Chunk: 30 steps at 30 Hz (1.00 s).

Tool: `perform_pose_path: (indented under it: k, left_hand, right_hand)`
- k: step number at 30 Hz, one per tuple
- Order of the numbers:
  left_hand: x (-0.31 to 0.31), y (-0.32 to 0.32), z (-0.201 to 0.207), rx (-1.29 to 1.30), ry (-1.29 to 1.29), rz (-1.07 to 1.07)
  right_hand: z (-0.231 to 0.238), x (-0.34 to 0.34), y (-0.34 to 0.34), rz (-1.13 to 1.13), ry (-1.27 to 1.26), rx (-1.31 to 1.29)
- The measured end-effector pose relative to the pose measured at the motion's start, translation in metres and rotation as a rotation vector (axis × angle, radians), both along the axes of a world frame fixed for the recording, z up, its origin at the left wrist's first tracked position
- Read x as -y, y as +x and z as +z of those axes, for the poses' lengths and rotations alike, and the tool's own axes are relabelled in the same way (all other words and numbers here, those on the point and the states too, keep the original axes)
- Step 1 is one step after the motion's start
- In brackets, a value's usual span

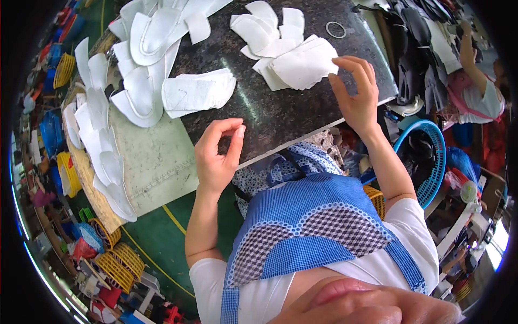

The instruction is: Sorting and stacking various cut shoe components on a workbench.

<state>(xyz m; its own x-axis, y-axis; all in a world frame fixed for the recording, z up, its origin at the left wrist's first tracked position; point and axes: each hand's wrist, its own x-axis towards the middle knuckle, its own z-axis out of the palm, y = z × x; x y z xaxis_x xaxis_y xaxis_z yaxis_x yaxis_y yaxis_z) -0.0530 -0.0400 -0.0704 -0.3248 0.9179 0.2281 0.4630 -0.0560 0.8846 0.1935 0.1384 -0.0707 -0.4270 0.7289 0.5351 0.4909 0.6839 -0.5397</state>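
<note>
Over the near edge of the dark speckled tabletop, my left hand [216, 156] has thumb and forefinger curled together in a pinch. Whether anything is between those fingertips I cannot make out. Just beyond it lies a stack of white flat pieces [197, 93] with curved edges. My right hand [357, 94] is at the right, thumb and forefinger apart. Its fingertips are at the right edge of a fanned pile of white pieces [305, 63], and the forefinger seems to touch it. Behind that pile lie more loose white pieces [256, 31].
Curved white U-shaped parts [141, 94] overlap along the left of the dark tabletop [264, 110]. Nested white parts [102, 140] line the pale board [156, 156]. A metal ring [335, 29] lies far right. Beside my right arm stands a blue basket [440, 162]; another person [477, 92] is beyond.
</note>
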Motion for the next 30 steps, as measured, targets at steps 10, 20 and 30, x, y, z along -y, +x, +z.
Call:
perform_pose_path:
  k: [10,20,30]
  left_hand:
    - [-0.031,-0.083,0.016,-0.537,0.051,0.213]
    - [-0.028,-0.106,0.015,-0.473,-0.264,0.109]
    - [-0.029,-0.109,0.014,-0.458,-0.157,0.294]
  right_hand:
    - [-0.019,-0.006,-0.030,0.127,0.015,0.132]
    - [-0.018,-0.005,-0.032,0.139,0.049,0.106]
    - [-0.017,-0.006,-0.031,0.138,0.076,0.100]
